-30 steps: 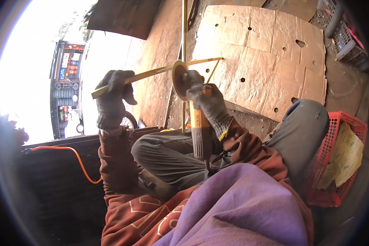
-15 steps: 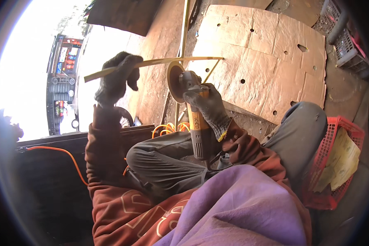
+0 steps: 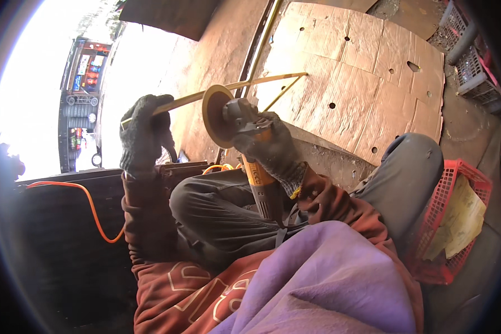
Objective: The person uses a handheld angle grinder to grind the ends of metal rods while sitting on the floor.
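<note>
My left hand point(image 3: 145, 133), in a dark grey knit glove, is closed around one end of a long, thin yellowish strip point(image 3: 181, 102). The strip slants up to the right over the cardboard, where a second thin piece point(image 3: 281, 94) meets its far end at a sharp angle. In my gloved right hand point(image 3: 273, 146) is a yellow and grey angle grinder point(image 3: 258, 173), gripped near its head. The grinder's round disc point(image 3: 218, 116) stands edge-up against the strip, close to my left hand. Whether disc and strip touch, I cannot tell.
A large cardboard sheet point(image 3: 367, 78) with holes lies ahead. Beside my right knee stands a red plastic basket point(image 3: 428, 222) holding a yellowish sheet. Dark crates point(image 3: 476, 69) stand at the far right. An orange cable point(image 3: 89, 195) crosses a black panel point(image 3: 55, 239) at left.
My right hand has brought the grinder left along the strip, nearer my left hand. My left hand sits slightly lower, and the strip's near end has dropped with it.
</note>
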`<state>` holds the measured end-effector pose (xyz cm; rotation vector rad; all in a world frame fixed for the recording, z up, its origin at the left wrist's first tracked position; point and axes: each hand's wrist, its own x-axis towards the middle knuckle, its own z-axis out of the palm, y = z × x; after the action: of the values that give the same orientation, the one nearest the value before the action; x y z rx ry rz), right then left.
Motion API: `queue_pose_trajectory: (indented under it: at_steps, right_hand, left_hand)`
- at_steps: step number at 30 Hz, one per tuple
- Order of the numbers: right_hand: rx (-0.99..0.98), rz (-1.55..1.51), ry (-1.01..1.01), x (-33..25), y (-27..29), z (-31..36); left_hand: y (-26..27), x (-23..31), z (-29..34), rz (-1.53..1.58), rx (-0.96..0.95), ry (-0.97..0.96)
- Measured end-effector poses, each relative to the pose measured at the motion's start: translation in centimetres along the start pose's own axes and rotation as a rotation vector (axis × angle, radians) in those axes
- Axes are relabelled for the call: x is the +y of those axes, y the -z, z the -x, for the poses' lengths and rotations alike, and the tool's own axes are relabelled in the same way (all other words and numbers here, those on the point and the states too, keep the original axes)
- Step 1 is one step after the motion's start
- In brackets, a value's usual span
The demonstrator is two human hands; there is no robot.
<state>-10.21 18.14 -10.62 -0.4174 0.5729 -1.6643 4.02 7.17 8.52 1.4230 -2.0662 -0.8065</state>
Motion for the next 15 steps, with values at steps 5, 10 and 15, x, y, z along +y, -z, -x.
queue_pose_trajectory:
  at_steps: [5,10,15]
  right_hand:
    - [0.126,0.053,-0.040,0.9,1.9,-0.9]
    - [0.153,0.081,-0.211,1.4,2.6,-0.9]
    - [0.056,0.038,-0.058,0.8,-0.4,0.7]
  left_hand:
    - [-0.5,-0.2,1.0,0.137,-0.033,0.088]
    - [0.5,-1.0,1.5,0.186,-0.058,0.093]
    - [0.6,-1.6,1.6,0.176,-0.079,0.096]
